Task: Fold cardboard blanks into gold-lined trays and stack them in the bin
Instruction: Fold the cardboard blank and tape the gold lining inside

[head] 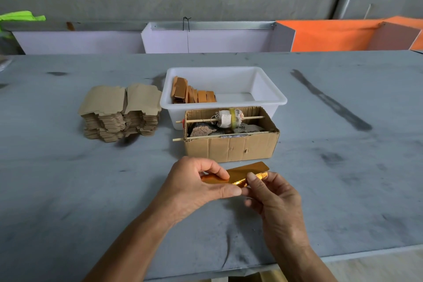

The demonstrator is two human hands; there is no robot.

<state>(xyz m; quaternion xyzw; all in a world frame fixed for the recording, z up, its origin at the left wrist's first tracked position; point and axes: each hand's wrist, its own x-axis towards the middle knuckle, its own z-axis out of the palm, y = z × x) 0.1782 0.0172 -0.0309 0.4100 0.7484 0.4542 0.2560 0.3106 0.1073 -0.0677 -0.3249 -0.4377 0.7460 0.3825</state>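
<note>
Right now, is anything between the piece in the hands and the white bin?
Yes. The open cardboard box with the wrapped spool on sticks sits directly between the gold-lined blank and the white bin, against the bin's near wall.

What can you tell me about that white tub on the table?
The white tub looks like smooth plastic, rectangular, with a rolled rim and no lid. It stands upright on the grey table, behind the cardboard box, right of the brown blanks. A row of folded trays leans in its left half; its right half shows bare floor.
</note>
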